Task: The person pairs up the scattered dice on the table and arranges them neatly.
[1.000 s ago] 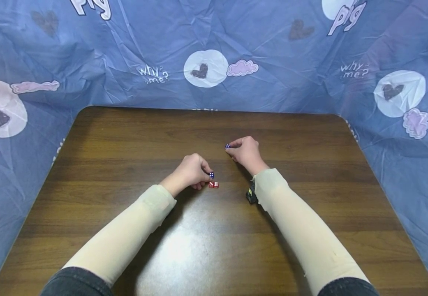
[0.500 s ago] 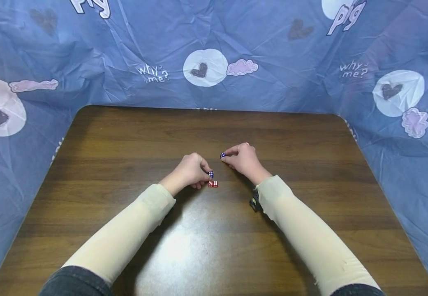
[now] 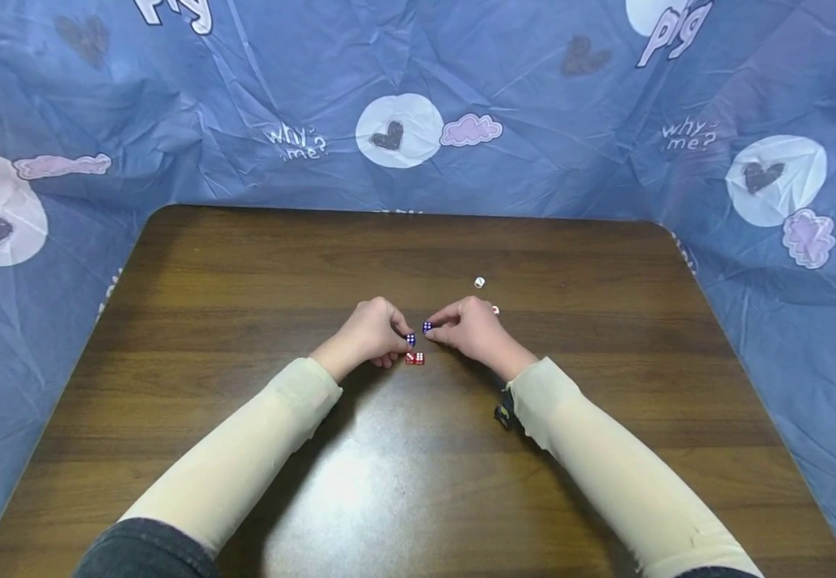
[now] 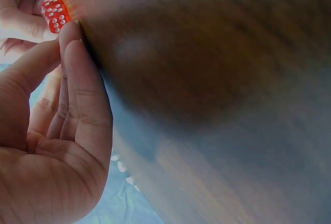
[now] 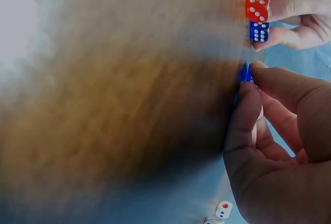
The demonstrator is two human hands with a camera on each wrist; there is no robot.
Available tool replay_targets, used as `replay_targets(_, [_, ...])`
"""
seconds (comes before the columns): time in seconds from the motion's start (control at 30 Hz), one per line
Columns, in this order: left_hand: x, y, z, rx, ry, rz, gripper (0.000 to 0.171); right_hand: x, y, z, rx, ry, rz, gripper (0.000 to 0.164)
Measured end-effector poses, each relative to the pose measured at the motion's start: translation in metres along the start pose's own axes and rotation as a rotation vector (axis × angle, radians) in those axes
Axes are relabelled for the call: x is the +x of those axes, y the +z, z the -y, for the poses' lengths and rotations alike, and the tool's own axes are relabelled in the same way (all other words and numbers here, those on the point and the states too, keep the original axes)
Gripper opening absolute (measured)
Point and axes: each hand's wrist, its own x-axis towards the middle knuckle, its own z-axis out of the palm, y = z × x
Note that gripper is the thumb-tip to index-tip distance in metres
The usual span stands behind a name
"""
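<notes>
My left hand (image 3: 370, 333) pinches a blue die (image 3: 410, 339) with white pips, low over the table. Just in front of it two red dice (image 3: 414, 359) sit side by side by the left fingertips; they also show as red dice (image 4: 55, 14) in the left wrist view. My right hand (image 3: 477, 331) pinches a second blue die (image 3: 428, 327) between thumb and finger, a small gap to the right of the first. From the right wrist, this blue die (image 5: 249, 73) is partly covered by the fingertips, while the left hand's blue die (image 5: 260, 31) lies against the red dice (image 5: 257, 3).
Behind the right hand lie two white dice, one white die (image 3: 479, 282) farther back and another white die (image 3: 495, 310) partly hidden by the hand. The brown wooden table (image 3: 244, 265) ends at a blue printed cloth (image 3: 331, 72). A black device (image 3: 504, 411) hangs at the right wrist.
My right hand has moved left and nearer with its blue die, closing on the left hand's die. Two white dice have come into sight behind it. The left hand stays put.
</notes>
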Motion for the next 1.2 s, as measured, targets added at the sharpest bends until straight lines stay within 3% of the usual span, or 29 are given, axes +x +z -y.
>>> replay_targets(0.37, [0.0, 0.0005, -0.001, -0.001, -0.007, 0.0, 0.005, -0.0105, 0.0036, 0.0057, 0.023, 0.001, 0.037, 0.014])
replay_targets(0.63, [0.0008, 0.0004, -0.0001, 0.018, 0.001, 0.008, 0.004, -0.0101, 0.0086, 0.0077, -0.019, -0.074, 0.039, 0.017])
replay_targets(1.2, [0.0029, 0.0003, 0.0016, -0.002, 0.034, 0.018, 0.008, -0.0094, 0.0083, 0.0072, -0.001, -0.064, 0.047, 0.016])
